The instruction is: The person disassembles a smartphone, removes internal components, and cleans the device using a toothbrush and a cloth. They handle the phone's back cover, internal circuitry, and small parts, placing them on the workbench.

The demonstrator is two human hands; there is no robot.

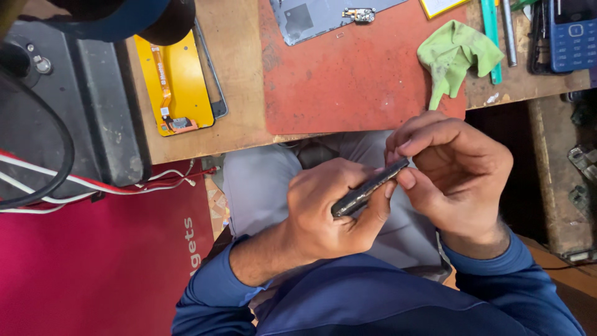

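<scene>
My left hand (329, 211) grips a thin dark phone (367, 188) edge-on, below the front edge of the bench and over my lap. My right hand (454, 171) closes over the phone's upper end, with the fingertips pressed along its edge. Most of the phone's face is hidden by my fingers. Both forearms wear blue sleeves.
A red work mat (348, 81) lies on the wooden bench (242, 81), with a grey phone back panel (311, 18) on it and a green cloth (454, 56) at its right. A yellow-backed screen part (177, 84) lies left, near a dark machine (68, 106) with red and white wires. A blue keypad phone (572, 34) sits far right.
</scene>
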